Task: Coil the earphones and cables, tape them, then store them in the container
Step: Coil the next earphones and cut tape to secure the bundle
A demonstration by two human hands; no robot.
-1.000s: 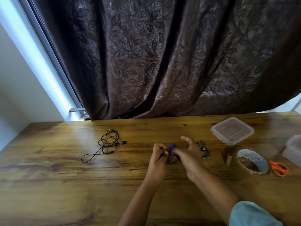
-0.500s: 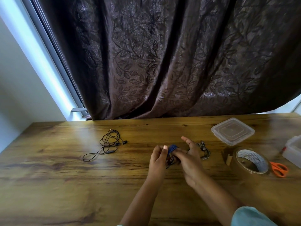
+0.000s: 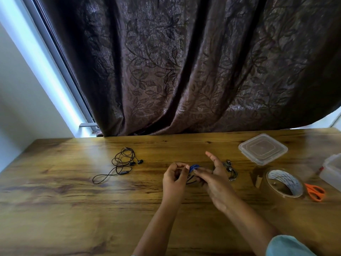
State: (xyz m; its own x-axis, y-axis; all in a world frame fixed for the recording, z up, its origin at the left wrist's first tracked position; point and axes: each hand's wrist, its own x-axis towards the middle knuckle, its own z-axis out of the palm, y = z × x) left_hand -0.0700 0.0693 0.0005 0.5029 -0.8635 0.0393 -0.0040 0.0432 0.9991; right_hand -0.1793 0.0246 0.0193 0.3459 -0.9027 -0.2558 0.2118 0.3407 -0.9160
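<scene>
At mid-table my left hand [image 3: 175,179] and my right hand [image 3: 214,179] meet around a small cable bundle with a blue part [image 3: 194,167]. My left fingers curl and pinch it from the left. My right fingers pinch it from the right, with the thumb raised. Black cable loops hang under the hands, mostly hidden. Loose black earphones [image 3: 120,163] lie tangled on the table to the left. A grey coiled earphone set [image 3: 231,170] lies just behind my right hand. A roll of brown tape [image 3: 284,183] stands to the right.
A clear lid [image 3: 263,148] lies at the back right. A clear container [image 3: 332,170] is at the right edge. Orange-handled scissors [image 3: 314,192] lie beside the tape. A dark curtain [image 3: 184,67] hangs behind the wooden table [image 3: 73,209].
My left fingers have curled back in onto the blue bundle after stretching out half a second ago. My right hand stays on the bundle, its thumb still raised.
</scene>
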